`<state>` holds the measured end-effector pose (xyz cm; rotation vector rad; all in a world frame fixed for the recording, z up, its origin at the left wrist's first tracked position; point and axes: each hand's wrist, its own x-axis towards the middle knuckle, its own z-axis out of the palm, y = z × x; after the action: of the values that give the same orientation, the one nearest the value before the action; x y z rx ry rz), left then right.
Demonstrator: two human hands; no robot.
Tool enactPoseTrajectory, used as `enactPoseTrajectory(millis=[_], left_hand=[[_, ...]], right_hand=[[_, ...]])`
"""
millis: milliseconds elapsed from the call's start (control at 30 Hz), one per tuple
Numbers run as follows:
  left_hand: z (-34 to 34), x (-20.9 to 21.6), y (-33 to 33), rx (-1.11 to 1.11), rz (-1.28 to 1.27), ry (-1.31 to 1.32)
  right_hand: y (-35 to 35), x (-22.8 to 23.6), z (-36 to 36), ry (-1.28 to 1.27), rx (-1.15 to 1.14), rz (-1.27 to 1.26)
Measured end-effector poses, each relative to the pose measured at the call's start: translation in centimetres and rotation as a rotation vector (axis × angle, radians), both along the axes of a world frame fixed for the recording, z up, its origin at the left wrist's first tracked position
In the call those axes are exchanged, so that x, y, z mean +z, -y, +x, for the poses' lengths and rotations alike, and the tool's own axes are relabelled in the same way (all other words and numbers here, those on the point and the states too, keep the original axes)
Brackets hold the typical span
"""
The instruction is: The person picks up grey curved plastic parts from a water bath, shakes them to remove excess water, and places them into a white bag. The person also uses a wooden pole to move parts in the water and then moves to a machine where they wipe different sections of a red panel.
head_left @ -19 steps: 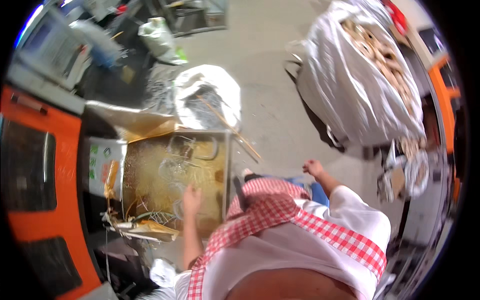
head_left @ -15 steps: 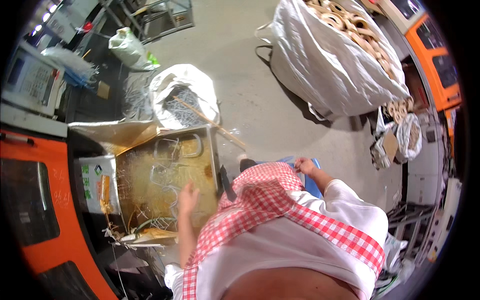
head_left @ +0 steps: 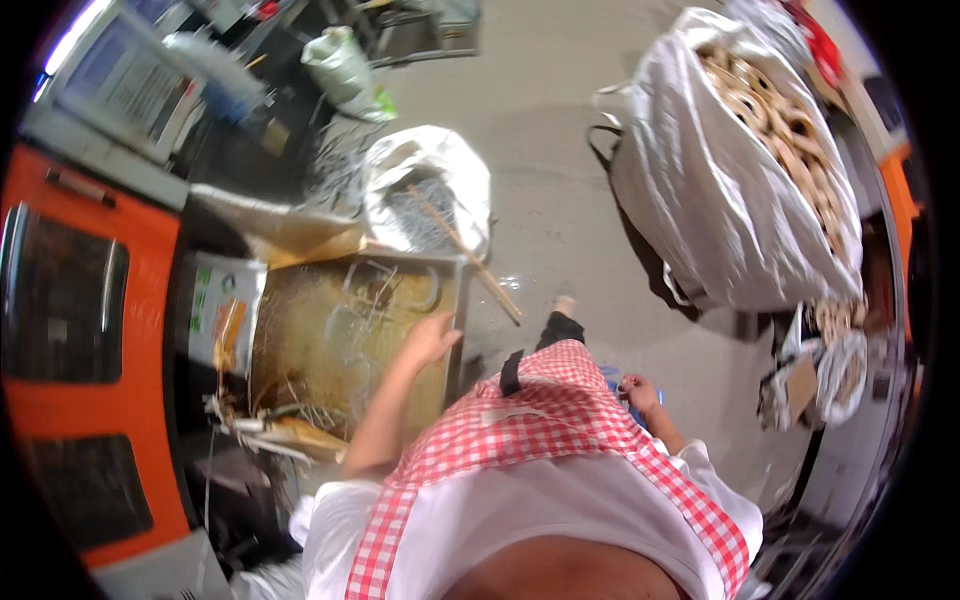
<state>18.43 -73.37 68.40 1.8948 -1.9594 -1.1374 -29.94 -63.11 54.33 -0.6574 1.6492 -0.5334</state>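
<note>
My left hand point(head_left: 428, 342) is held over the right side of a shallow tray point(head_left: 300, 330) with a stained yellow-brown bottom. Its fingers look stretched out, with nothing visible in them. Several clear looped plastic pieces point(head_left: 434, 290) lie in the tray. At my right side, my right hand point(head_left: 638, 392) has its fingers curled beside a blue object point(head_left: 655, 398) mostly hidden by my body and arm. Whatever those fingers may hold is too small to make out. A red-checked apron point(head_left: 520, 430) covers my front.
Beyond the tray stands a white sack point(head_left: 475, 180) of grey strips, with a wooden stick point(head_left: 468, 260) leaning out of it. A large white bag point(head_left: 690, 200) of tan rings point(head_left: 790, 130) is at the far right. An orange machine door point(head_left: 150, 330) borders the left.
The view has turned, shifting the surroundings. My left hand has moved forward and right, from over the tray's middle to its right edge. My right hand stays curled at my side.
</note>
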Motion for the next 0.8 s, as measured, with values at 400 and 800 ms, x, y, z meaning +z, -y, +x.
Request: enactPoseTrajectory(millis=[400,800], left_hand=[[-5.3,-6.7,1.5,0.582,0.387,0.104],[-10.4,-14.0,10.3,0.577,0.375,0.053]], right_hand=[[23.4,1.3,-14.8,-0.08,0.129,-0.018],[41.9,-1.5,-17.6,-0.14,0.3,-0.258]])
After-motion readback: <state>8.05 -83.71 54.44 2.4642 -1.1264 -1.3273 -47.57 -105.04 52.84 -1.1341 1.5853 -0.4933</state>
